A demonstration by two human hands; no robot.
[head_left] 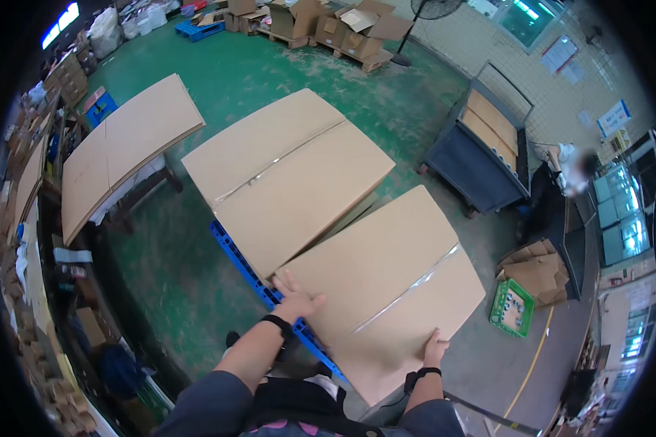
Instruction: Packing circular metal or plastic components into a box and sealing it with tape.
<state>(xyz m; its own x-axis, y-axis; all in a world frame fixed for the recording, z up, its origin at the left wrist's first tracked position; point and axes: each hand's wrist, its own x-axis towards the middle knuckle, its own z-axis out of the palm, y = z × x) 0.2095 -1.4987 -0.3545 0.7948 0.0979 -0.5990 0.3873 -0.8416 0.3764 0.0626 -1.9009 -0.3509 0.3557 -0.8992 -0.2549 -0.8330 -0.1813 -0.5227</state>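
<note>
A large closed cardboard box (386,269), sealed with a strip of clear tape, lies in front of me. My left hand (297,297) rests on its left corner, fingers spread. At the box's near right edge, my right hand (435,348) grips with its fingers bent against the cardboard. Just beyond is a second taped cardboard box (291,167), set at an angle, with a narrow wedge-shaped gap between the two. A blue plastic pallet (242,256) shows along the left side under the boxes.
Flat cardboard sheets (135,138) are stacked on a stand at the left. A dark grey cart (463,156) stands at the right, near a seated person (550,182). A green crate (512,309) and folded cardboard (536,269) lie on the right floor. Open cartons (342,33) stand far back.
</note>
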